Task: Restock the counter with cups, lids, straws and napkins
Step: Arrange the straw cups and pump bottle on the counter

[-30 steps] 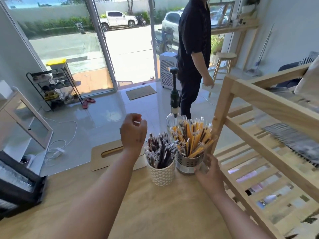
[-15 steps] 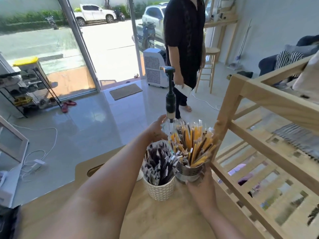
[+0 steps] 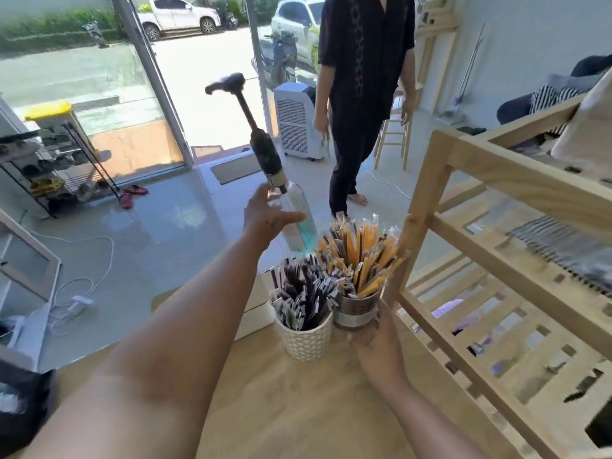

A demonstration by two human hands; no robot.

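Centre of frame: left hand grips the clear body of a pump bottle, thumb across the front, fingers curled behind it. Bottle tilted, black pump head toward upper left of frame, some blue liquid in the lower part; its base is hidden behind the straws, so contact with the worktop cannot be told. Lower centre right: right hand holds the metal holder from below and near side, fingers clamped round its lower wall. Holder is packed with wrapped yellow straws and stands just beside the wooden rack. Touching it on the left is a white patterned cup full of wrapped dark straws. Another person stands beyond the worktop, upper centre. Progress, as judged: straws look stocked, both containers full, and the step in hand seems to be arranging them and clearing the bottle out of the way. No cups, lids or napkins identifiable on the worktop in view, so most of the restock appears left to do
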